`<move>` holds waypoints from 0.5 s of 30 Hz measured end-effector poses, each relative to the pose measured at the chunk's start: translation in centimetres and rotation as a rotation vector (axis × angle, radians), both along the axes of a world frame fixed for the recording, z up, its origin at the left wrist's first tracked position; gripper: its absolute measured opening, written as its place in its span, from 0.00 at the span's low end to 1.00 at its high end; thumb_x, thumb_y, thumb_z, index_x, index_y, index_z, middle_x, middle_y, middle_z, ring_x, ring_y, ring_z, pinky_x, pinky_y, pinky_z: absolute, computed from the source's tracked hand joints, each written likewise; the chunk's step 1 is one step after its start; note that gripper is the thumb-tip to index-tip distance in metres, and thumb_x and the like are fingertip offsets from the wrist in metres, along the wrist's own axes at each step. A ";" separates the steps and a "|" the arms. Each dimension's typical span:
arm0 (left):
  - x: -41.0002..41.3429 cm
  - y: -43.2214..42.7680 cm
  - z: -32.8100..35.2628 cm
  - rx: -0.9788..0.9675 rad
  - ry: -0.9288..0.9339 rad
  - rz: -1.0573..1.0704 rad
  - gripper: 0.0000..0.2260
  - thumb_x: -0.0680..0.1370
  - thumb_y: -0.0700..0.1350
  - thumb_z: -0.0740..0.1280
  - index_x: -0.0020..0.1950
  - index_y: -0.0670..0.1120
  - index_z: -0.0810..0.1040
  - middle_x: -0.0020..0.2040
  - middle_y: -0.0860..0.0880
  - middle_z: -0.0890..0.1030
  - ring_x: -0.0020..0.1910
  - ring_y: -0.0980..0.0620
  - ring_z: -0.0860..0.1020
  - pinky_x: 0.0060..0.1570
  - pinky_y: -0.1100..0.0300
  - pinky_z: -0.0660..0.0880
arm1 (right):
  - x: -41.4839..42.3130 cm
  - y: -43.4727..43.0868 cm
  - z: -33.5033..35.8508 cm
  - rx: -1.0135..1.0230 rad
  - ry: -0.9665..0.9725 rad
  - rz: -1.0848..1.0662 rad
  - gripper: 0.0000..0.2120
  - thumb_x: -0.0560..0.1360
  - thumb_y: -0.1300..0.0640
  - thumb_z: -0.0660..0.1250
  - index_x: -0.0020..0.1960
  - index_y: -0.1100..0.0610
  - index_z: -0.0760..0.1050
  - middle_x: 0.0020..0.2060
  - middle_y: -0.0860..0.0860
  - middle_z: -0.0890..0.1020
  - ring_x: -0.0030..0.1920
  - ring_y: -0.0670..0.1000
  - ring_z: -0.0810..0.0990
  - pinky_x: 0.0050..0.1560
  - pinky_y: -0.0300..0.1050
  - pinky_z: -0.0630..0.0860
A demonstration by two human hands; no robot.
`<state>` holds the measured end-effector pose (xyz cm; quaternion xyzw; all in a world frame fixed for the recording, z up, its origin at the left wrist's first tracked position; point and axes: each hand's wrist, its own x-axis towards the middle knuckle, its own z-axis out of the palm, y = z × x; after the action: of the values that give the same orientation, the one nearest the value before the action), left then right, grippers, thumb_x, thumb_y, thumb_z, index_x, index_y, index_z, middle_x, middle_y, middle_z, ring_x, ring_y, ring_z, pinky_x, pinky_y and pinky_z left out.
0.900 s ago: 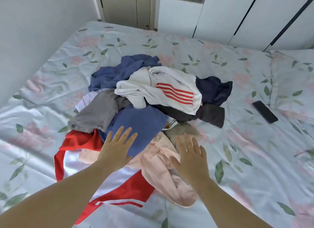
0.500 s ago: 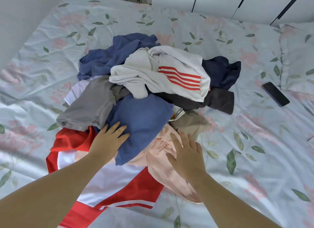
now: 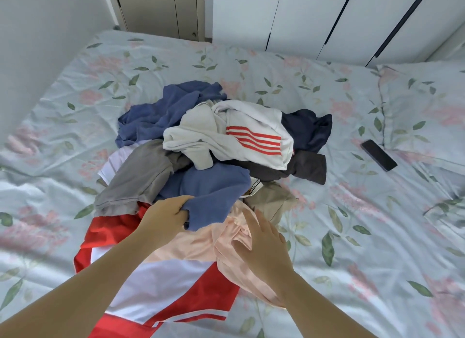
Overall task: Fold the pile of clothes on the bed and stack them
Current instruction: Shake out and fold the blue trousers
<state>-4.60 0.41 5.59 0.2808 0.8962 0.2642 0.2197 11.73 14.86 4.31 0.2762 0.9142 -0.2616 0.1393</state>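
Fingers (image 3: 182, 206) of my left hand (image 3: 166, 217) squeeze the blue cloth (image 3: 214, 194) at its edge; my right hand (image 3: 264, 239) lies flat on the pink cloth (image 3: 201, 244), I think. Soft, light, floppy: grab edges.

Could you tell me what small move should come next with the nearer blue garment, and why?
Probably lift the nearer blue garment up and toward the body to free it. The left hand grips its near edge, the right hand is open over the peach garment beside it, and the white red-striped top overlaps its far end, so a gentle pull seems wise.
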 end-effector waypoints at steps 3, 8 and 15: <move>0.9 0.8 3.5 0.086 -0.050 -0.016 0.17 0.78 0.34 0.59 0.63 0.46 0.78 0.37 0.62 0.68 0.36 0.65 0.66 0.37 0.72 0.64 | -0.5 -0.6 1.7 -0.099 0.165 -0.053 0.34 0.74 0.44 0.63 0.75 0.43 0.51 0.74 0.42 0.58 0.73 0.46 0.59 0.71 0.48 0.60; 5.0 2.1 9.8 0.219 -0.207 -0.067 0.20 0.64 0.46 0.54 0.46 0.39 0.80 0.42 0.37 0.80 0.40 0.48 0.72 0.44 0.49 0.70 | -0.8 -1.4 6.9 -0.258 0.368 -0.196 0.16 0.77 0.58 0.64 0.64 0.55 0.71 0.45 0.41 0.77 0.45 0.40 0.77 0.43 0.28 0.69; 8.4 2.1 16.5 0.320 -0.118 -0.184 0.15 0.73 0.48 0.56 0.48 0.42 0.79 0.41 0.49 0.80 0.42 0.51 0.76 0.46 0.61 0.73 | 5.2 1.9 13.6 -0.298 0.586 -0.370 0.16 0.74 0.71 0.57 0.44 0.51 0.75 0.37 0.44 0.79 0.39 0.44 0.76 0.39 0.31 0.70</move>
<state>3.79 2.48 22.10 0.3768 0.7989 0.3982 0.2475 16.95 16.77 17.93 0.3267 0.8020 -0.4802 -0.1391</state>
